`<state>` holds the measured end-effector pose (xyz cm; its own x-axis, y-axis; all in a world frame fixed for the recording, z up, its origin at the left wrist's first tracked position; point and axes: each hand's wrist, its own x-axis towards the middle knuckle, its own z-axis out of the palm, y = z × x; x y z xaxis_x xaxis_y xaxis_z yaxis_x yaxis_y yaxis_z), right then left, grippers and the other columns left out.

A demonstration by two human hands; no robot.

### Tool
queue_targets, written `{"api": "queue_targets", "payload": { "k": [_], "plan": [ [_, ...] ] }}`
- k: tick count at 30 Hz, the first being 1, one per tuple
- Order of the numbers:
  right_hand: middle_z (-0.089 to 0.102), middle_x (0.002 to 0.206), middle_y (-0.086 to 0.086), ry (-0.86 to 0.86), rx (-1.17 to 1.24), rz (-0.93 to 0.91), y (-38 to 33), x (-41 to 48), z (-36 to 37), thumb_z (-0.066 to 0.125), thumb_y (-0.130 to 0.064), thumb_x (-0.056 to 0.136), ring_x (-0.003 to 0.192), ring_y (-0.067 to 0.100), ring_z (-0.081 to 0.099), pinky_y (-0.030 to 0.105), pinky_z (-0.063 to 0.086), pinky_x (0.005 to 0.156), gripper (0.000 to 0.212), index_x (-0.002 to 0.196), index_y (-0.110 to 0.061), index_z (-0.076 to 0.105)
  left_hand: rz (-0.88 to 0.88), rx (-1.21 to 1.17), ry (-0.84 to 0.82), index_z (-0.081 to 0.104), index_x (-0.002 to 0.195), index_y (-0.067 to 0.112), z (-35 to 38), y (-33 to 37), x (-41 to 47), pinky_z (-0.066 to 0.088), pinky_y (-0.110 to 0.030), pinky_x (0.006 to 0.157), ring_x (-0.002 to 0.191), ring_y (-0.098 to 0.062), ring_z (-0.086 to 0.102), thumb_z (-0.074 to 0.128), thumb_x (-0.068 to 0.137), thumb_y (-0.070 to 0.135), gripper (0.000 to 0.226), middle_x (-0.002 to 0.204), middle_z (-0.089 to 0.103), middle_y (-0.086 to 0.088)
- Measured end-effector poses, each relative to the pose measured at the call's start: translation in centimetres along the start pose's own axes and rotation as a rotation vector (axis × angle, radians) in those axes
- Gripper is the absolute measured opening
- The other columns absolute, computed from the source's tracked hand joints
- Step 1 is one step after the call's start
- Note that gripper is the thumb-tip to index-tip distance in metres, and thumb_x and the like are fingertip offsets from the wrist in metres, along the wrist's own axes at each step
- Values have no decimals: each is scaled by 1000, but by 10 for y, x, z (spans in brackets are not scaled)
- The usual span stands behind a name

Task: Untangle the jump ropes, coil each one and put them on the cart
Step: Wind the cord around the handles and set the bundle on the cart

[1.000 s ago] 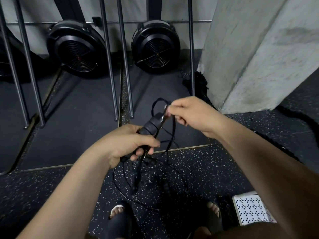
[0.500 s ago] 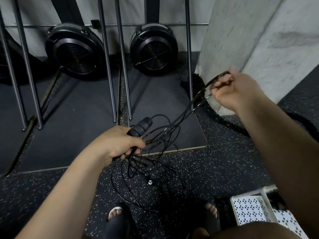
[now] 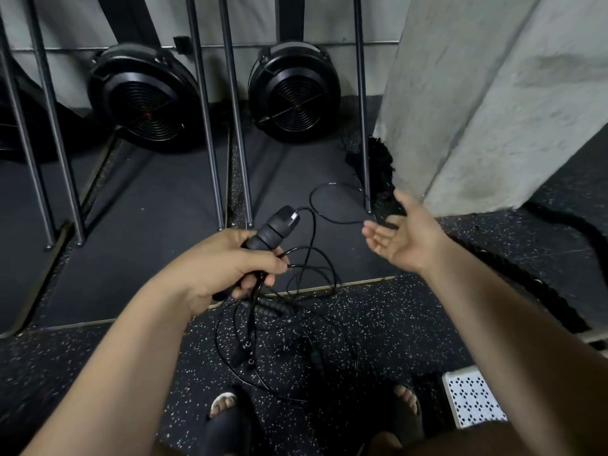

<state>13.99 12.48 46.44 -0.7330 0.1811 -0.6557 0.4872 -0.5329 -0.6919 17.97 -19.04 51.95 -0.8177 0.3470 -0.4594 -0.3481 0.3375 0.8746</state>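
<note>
Released, the cord (image 3: 342,222) is now lying on the mat (image 3: 148,225), right grip (image 3: 404,238) spreading open, left grip (image 3: 227,261) clutching a handle (image 3: 278,225); untangling is seemingly progressing.

Quick count: two round black fan drums (image 3: 144,97), five slanted metal rods (image 3: 210,126), one concrete pillar (image 3: 493,93), two slippered feet (image 3: 223,403), a left hand (image 3: 227,264) and a right hand (image 3: 404,235). Rope handles (image 3: 278,225): four, I think; that tangle's dark.
</note>
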Motion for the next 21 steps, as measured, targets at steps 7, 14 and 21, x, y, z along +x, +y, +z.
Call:
{"api": "queue_targets", "payload": {
  "k": [7, 14, 21],
  "plan": [
    [78, 123, 17, -197, -571, -77, 40, -13, 25, 60, -9, 105, 89, 21, 73, 30, 54, 73, 23, 123, -7, 73, 51, -189, -20, 70, 102, 8, -2, 5, -4, 26, -21, 41, 49, -9, 36, 80, 85, 10, 19, 73, 61, -7],
    [81, 112, -5, -388, -1093, -195, 59, -41, 53, 66, -16, 104, 108, 14, 76, 31, 57, 89, 20, 121, -25, 74, 137, -422, -15, 64, 104, 15, -11, 12, -7, 28, -15, 39, 48, -5, 34, 79, 80, 16, 28, 74, 60, -3],
    [72, 131, 25, -680, -610, -159, 68, -68, 66, 40, -18, 115, 123, 34, 70, 57, 44, 119, 37, 141, -6, 64, 171, -456, -53, 65, 99, 15, -4, 11, -5, 31, -15, 39, 47, -6, 37, 80, 84, 15, 22, 80, 68, -10]
  ]
}}
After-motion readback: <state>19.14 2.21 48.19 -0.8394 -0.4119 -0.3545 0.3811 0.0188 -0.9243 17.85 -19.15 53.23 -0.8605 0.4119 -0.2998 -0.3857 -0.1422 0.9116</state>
